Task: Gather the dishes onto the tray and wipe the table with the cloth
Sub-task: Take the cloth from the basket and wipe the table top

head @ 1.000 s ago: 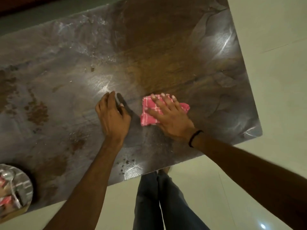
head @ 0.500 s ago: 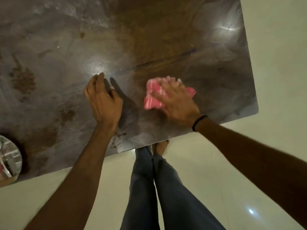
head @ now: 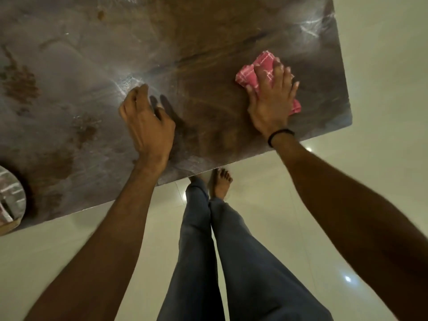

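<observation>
A pink checked cloth (head: 252, 70) lies bunched on the dark marbled table (head: 208, 42) near its right edge. My right hand (head: 272, 98) presses flat on top of the cloth, fingers spread over it. My left hand (head: 147, 119) rests on the bare tabletop about a forearm's length to the left, fingers curled down, holding nothing. At the far left edge of the view a round shiny dish (head: 10, 198) stands by the table's near edge, mostly cut off.
Brown smears (head: 20, 84) mark the left part of the table. The table's near right corner (head: 348, 121) lies just right of my right hand. Below it are a pale tiled floor (head: 382, 66), my legs in jeans (head: 220, 251) and a bare foot (head: 221, 181).
My right hand has slid the cloth to the right, toward the table's right edge. My left hand has stayed planted on the table. The camera has tilted down a little.
</observation>
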